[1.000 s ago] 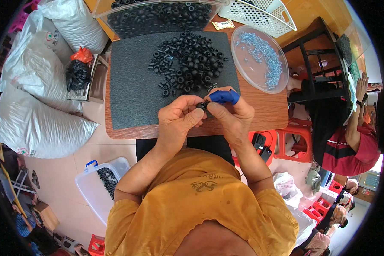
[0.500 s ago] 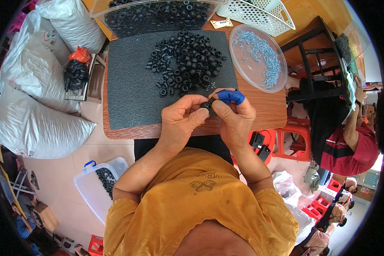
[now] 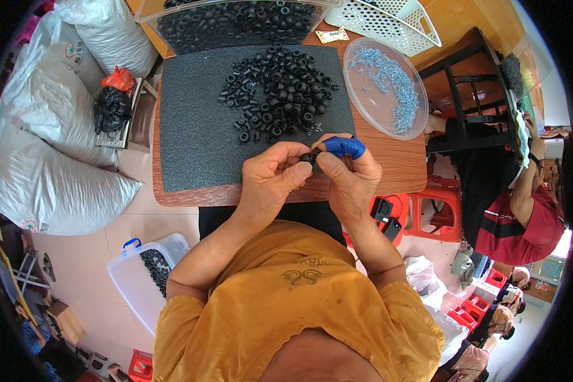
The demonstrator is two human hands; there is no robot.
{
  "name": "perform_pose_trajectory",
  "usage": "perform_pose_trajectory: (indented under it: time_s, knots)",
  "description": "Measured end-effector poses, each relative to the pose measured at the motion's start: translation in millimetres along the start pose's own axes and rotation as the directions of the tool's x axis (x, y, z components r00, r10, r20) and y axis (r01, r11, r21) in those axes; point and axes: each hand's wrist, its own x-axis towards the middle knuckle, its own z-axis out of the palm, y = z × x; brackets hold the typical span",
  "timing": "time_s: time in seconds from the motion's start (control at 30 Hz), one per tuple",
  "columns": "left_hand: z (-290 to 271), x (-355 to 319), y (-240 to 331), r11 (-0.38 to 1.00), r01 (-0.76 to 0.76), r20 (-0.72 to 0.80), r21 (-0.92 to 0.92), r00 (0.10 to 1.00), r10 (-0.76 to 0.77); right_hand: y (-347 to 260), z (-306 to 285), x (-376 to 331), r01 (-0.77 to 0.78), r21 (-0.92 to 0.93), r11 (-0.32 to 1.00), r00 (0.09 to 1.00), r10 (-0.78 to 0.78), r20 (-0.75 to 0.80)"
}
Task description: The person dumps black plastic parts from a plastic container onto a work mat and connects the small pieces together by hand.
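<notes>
At the near edge of the dark mat (image 3: 191,121), my left hand (image 3: 270,175) pinches a small round black part (image 3: 307,158) between thumb and forefinger. My right hand (image 3: 350,169), its forefinger wrapped in blue tape (image 3: 345,146), grips a small black piece (image 3: 316,153) that meets the round one. Fingertips cover most of both, so I cannot tell how far they are joined. Just beyond my hands lies a heap of black ring-like and knob-like parts (image 3: 280,89). A few tiny shiny pieces (image 3: 314,128) are scattered at the heap's near side.
A clear round lid (image 3: 369,95) holding small bluish pieces rests at the right of the table. Behind the mat stand a clear bin (image 3: 235,32) of black parts and a white perforated basket (image 3: 388,25). White sacks (image 3: 57,172) lie left; another person (image 3: 522,216) is at right.
The black parts between my fingers have tilted slightly. Both hands stay nearly in the same place, still pinching.
</notes>
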Motion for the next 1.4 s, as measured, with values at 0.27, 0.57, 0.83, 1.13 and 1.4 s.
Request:
perform_pose_trajectory:
  time_s: [0.27,0.57,0.83,1.13,1.4]
  knots:
    - [-2.0,1.1,-1.5,0.999,0.031,0.007,-0.044,0.999,-0.031,-0.5,-3.2,1.7,0.063,-0.147,0.987,0.998,-0.058,0.037]
    - [-2.6,1.7,-4.7,0.998,0.007,-0.006,-0.059,1.0,-0.008,-2.5,-3.7,2.2,0.193,-0.371,0.908,0.98,-0.159,0.122]
    - [-1.5,3.8,-10.4,0.966,-0.019,0.004,-0.258,1.0,0.02,-2.2,4.3,-3.7,0.163,-0.369,0.915,0.987,-0.154,0.054]
    - [0.1,4.1,-10.2,0.981,-0.038,-0.013,-0.191,0.999,0.036,2.1,6.8,-2.5,0.226,-0.334,0.915,0.973,-0.226,0.039]
    - [-0.6,1.7,-6.1,0.969,-0.031,-0.001,-0.246,1.0,0.031,2.5,8.8,-4.1,0.262,-0.337,0.904,0.965,-0.254,0.068]
